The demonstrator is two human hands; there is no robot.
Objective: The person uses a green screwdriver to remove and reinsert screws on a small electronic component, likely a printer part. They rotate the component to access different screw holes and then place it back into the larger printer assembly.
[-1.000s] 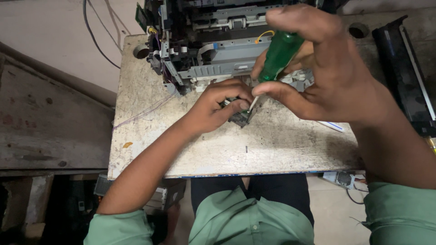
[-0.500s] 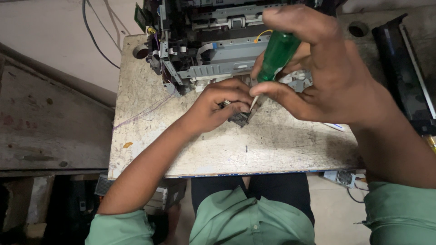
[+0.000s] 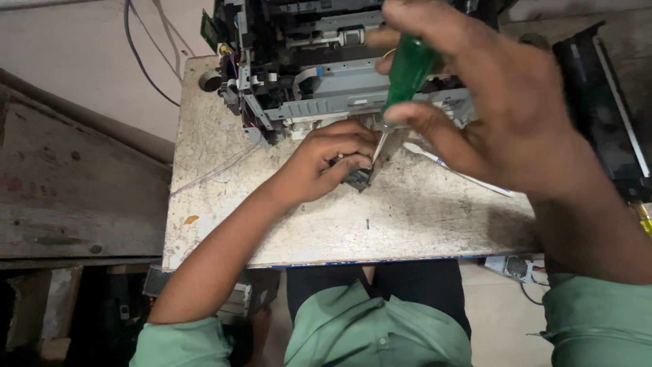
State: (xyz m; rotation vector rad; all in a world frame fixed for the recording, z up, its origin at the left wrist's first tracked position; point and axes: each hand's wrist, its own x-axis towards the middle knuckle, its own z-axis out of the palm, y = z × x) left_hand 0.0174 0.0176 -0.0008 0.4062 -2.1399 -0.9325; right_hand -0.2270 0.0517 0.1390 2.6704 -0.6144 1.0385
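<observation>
Near the desk's far edge, little has changed: left hand still clamps a small dark part; right hand grips the green screwdriver, tip apparently seated.

A small dark plastic part sits on the worn tabletop just before the stripped printer chassis, and a green-handled screwdriver stands tilted, its tip on that part.

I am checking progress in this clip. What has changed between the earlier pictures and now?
Very little. The right hand kept its grip on the green-handled screwdriver, tip at the small dark part held by the left hand. The opened machine, white cable and worn tabletop stayed as they were.
</observation>
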